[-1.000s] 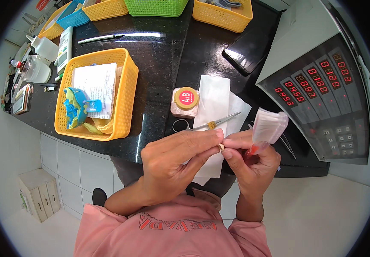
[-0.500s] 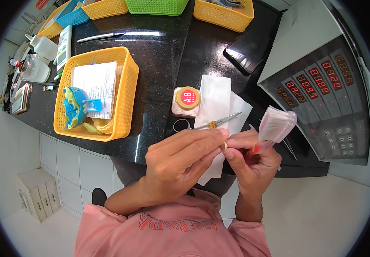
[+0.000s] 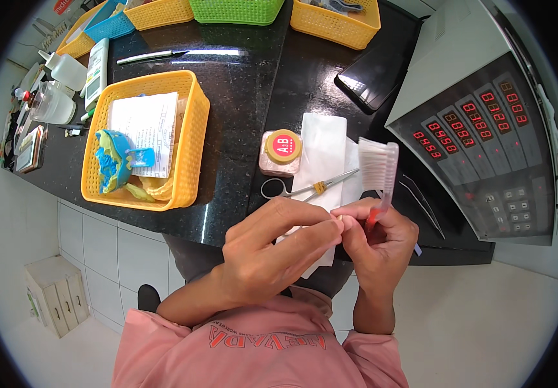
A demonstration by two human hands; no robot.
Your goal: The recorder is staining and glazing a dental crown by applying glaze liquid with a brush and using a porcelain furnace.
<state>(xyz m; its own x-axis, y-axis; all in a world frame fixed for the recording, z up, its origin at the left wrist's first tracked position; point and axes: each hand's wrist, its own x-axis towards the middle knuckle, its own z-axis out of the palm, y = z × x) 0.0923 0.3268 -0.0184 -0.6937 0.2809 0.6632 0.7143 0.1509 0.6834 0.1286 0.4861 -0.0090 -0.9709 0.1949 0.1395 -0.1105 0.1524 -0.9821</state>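
My left hand is closed in a pinch on a small pale piece, meeting the fingertips of my right hand; fingers mostly hide the piece. My right hand also holds an upright brush with white bristles and a reddish, clear handle. Just beyond my hands, white paper sheets lie on the dark worktop. Steel scissors with a yellow lump on them rest on the paper, beside a square clear jar with a gold lid. Steel tweezers lie right of my right hand.
A yellow basket holds papers and a blue dental tray. Small baskets line the back. Bottles and a pen are at left, a black phone behind. A control unit with red displays stands at right.
The brush head has turned upright and shifted left. The fingers of my left hand have shifted and bent over the small piece, hiding more of it.
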